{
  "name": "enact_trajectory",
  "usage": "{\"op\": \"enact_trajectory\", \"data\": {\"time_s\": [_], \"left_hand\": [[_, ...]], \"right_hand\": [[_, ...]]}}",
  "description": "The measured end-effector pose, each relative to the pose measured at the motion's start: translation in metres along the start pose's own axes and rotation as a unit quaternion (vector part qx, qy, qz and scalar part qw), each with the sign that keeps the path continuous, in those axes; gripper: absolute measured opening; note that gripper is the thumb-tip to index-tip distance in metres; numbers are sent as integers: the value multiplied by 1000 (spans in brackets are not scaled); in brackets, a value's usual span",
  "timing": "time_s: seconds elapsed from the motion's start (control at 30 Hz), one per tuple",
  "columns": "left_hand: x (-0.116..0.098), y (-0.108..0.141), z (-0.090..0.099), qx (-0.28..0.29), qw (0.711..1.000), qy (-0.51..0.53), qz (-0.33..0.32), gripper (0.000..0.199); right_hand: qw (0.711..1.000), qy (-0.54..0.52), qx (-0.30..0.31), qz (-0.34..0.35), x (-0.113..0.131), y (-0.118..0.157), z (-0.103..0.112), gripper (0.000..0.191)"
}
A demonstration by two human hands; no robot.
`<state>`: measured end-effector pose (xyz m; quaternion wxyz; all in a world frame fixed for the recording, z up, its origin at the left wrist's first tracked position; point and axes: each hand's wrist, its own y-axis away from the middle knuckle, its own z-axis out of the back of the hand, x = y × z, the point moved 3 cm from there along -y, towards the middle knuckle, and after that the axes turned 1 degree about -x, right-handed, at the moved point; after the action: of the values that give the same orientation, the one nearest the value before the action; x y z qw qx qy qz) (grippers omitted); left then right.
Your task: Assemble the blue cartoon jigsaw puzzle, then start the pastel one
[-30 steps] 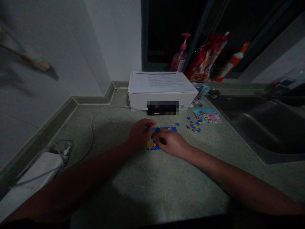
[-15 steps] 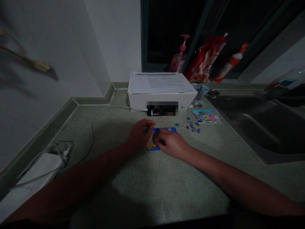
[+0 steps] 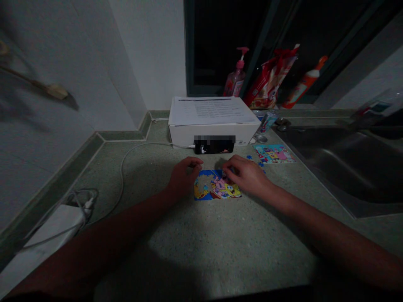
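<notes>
A cartoon jigsaw puzzle (image 3: pixel 217 188) in blue, pink and yellow lies flat on the counter, with a bare gap in its left half. At its upper left edge is my left hand (image 3: pixel 184 178), its fingers curled and the thumb tip close to the index finger. Over the puzzle's upper right corner hovers my right hand (image 3: pixel 247 174), thumb and fingers drawn together. Whatever either pinch holds is too small and dark to make out. Loose blue puzzle pieces (image 3: pixel 261 164) lie just beyond my right hand, which partly hides them.
Behind the puzzle, a phone (image 3: pixel 214 146) on a cable leans against a white box (image 3: pixel 182 133) topped with printed paper (image 3: pixel 214 110). A cartoon picture card (image 3: pixel 275 154) lies near the sink (image 3: pixel 346 163). A white power strip (image 3: pixel 53 226) sits at left; bottles and a red bag (image 3: pixel 267 84) stand behind.
My right hand has moved right, from the puzzle's middle to its upper right corner, uncovering most of the picture and covering some loose pieces. My left hand has stayed nearly still.
</notes>
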<state>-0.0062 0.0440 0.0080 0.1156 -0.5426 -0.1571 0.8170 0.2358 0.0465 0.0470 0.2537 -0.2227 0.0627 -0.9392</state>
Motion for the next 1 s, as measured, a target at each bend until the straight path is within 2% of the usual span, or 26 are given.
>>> {"op": "enact_trajectory", "data": {"time_s": [0.17, 0.33, 0.57, 1.0], "left_hand": [[2, -1, 1, -8, 999, 19, 25, 10], [4, -2, 2, -5, 996, 42, 73, 11], [6, -3, 6, -20, 995, 49, 82, 13], [10, -8, 15, -26, 998, -27, 55, 13]], "right_hand": [[997, 40, -49, -35, -36, 14, 3, 25], [995, 73, -51, -48, -55, 19, 8, 24], [991, 117, -19, -60, -56, 17, 5, 26], [991, 119, -12, -54, -45, 19, -1, 23]]}}
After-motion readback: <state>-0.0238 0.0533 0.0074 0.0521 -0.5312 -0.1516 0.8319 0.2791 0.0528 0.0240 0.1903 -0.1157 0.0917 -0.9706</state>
